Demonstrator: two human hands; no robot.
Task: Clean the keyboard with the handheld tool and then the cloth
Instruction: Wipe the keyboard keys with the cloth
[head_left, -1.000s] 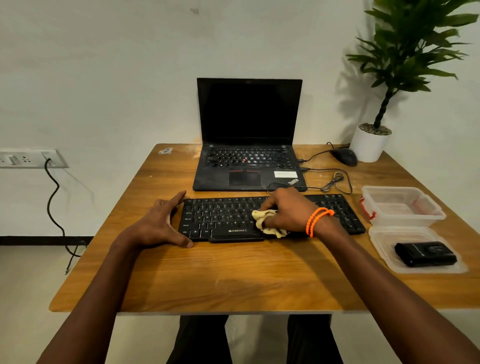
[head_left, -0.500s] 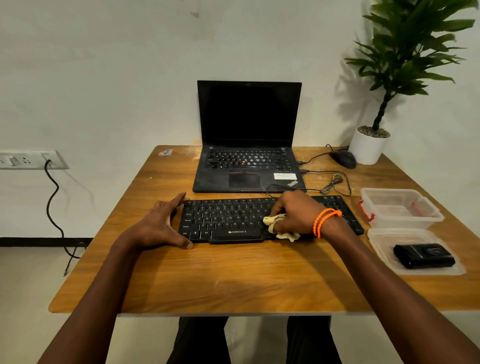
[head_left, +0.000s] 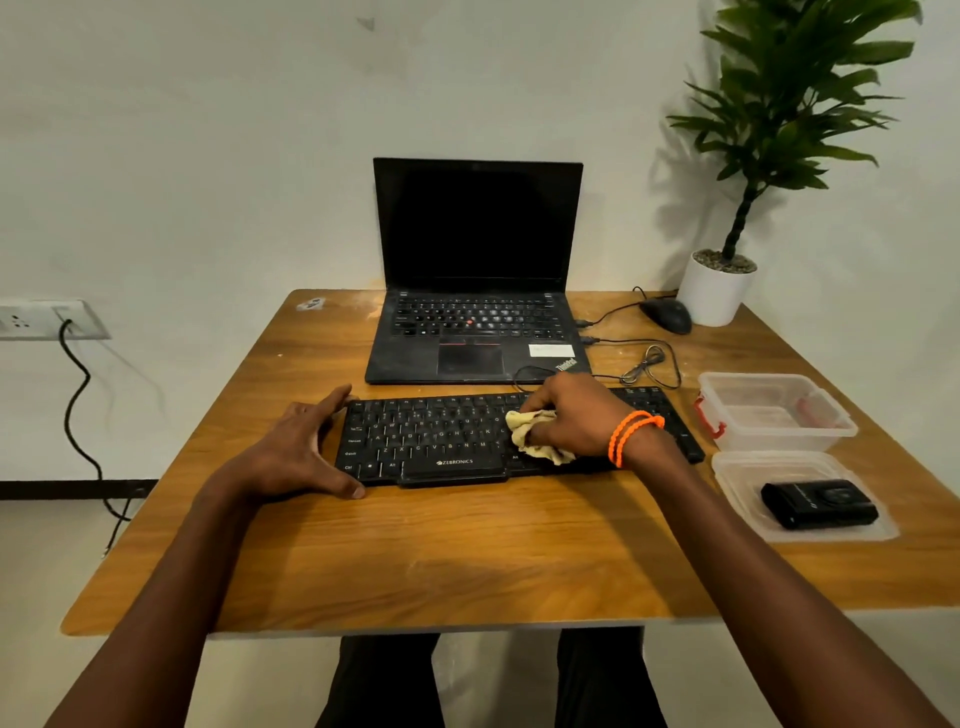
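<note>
Right hand (head_left: 571, 421), fingers bunched on cloth (head_left: 535, 436), swept back left mid-keyboard (head_left: 441, 441); left hand (head_left: 306, 452) splayed, bracing the left end. Wiping continues.

Soft, warm, rather dim light falls from above and in front, throwing the plant's (head_left: 795, 104) shadow onto the wall left of the plant. The worktop (head_left: 467, 561) carries a faint sheen and arm shadows. Focus is sharp; wide-angle bending bows the worktop's edges.
</note>
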